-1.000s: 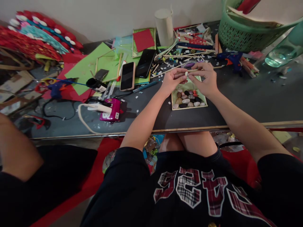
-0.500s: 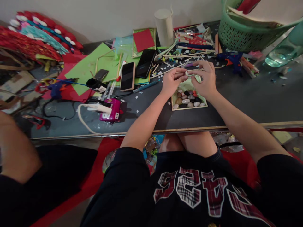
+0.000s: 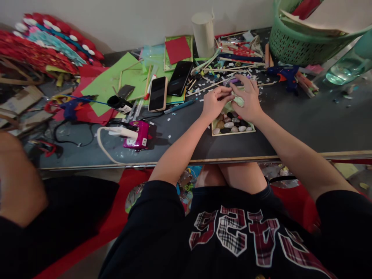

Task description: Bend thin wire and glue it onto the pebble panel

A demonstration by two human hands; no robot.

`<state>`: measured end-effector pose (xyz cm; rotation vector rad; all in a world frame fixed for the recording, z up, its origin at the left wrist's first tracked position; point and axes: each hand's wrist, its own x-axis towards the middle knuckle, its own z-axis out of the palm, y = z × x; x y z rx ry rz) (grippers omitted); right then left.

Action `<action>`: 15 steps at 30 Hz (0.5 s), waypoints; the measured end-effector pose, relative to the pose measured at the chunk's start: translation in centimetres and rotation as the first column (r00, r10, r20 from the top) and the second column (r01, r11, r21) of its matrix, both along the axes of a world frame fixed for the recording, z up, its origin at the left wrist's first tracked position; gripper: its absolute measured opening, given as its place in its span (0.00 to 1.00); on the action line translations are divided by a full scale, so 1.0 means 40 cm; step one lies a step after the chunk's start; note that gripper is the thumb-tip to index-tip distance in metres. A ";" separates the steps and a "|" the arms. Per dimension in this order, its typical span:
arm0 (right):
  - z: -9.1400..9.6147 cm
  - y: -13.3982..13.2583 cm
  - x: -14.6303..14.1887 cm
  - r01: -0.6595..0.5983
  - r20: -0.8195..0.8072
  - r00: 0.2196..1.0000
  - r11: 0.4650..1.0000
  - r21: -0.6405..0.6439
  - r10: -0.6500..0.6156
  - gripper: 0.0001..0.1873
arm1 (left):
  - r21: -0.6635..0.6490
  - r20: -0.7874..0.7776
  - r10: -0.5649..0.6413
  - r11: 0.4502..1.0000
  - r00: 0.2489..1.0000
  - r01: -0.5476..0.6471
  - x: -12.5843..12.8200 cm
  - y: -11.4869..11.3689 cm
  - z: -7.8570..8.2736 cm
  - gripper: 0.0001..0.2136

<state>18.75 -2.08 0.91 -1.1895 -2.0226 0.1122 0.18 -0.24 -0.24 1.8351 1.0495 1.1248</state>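
A shallow pale-green tray (image 3: 233,133) with a light rim lies near the table's front edge. Smooth pebbles (image 3: 228,124) in white, grey, brown and black fill its front part. Over the back of the tray, my left hand (image 3: 216,102) has thumb and fingers pinched together; whatever is between them is too small to make out. Close beside it, my right hand (image 3: 248,99) is curved above the tray's right side, its thumb and forefinger apart with the forefinger close to the left fingertips. The two hands hide much of the tray's back.
Two phones (image 3: 157,94), a pen (image 3: 180,106) and a magenta power adapter (image 3: 136,135) lie to the left. Behind are sticks, paper scraps and a white cylinder (image 3: 203,35). A blue glue gun (image 3: 286,75), green basket (image 3: 302,46) and water container (image 3: 338,73) stand right. Another person's arm (image 3: 21,178) is at far left.
The small white piece seen between my fingertips is now out of sight. My right hand's thumb and forefinger have spread and dipped slightly towards the tray; my left hand has shifted slightly right.
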 end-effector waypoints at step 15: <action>-0.005 0.038 0.029 0.000 -0.308 0.951 0.998 -0.065 -0.020 0.32 | -0.027 0.313 -0.190 0.978 0.930 0.209 0.007 0.008 -0.009 0.25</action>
